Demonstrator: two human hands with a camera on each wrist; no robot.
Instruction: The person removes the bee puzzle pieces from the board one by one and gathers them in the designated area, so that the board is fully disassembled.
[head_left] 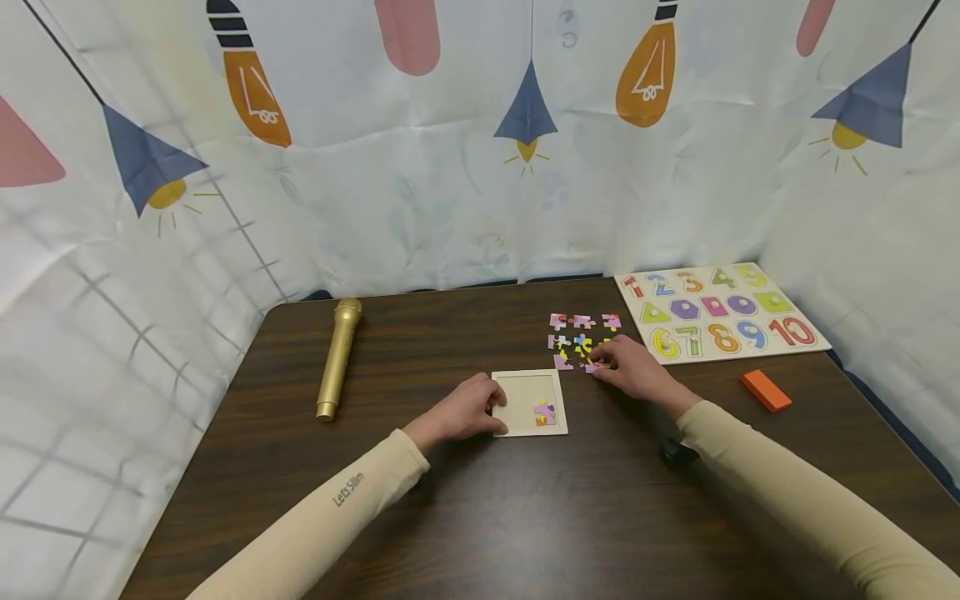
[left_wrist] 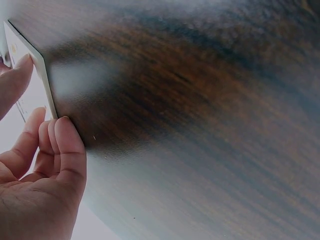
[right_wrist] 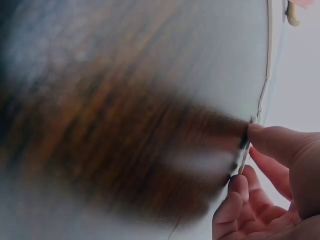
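Observation:
A small square wooden puzzle tray (head_left: 522, 386) lies mid-table, with one pink and yellow jigsaw piece (head_left: 546, 414) in its lower right corner. My left hand (head_left: 467, 408) holds the tray by its left side; in the left wrist view, the fingers of the left hand (left_wrist: 47, 175) meet the tray edge (left_wrist: 51, 95). Beyond the tray's upper right corner, several colourful jigsaw pieces (head_left: 558, 321) lie in loose rows. At their near right end, my right hand (head_left: 637, 371) pinches a jigsaw piece (head_left: 592, 367), partly hidden by the fingers. The right wrist view shows this thin piece edge-on.
At the left lies a gold microphone (head_left: 338, 358). A number and shape board (head_left: 720, 312) sits at the back right, with an orange block (head_left: 766, 391) in front of it. A patterned curtain (head_left: 450, 192) hangs behind the dark wooden table (head_left: 420, 333).

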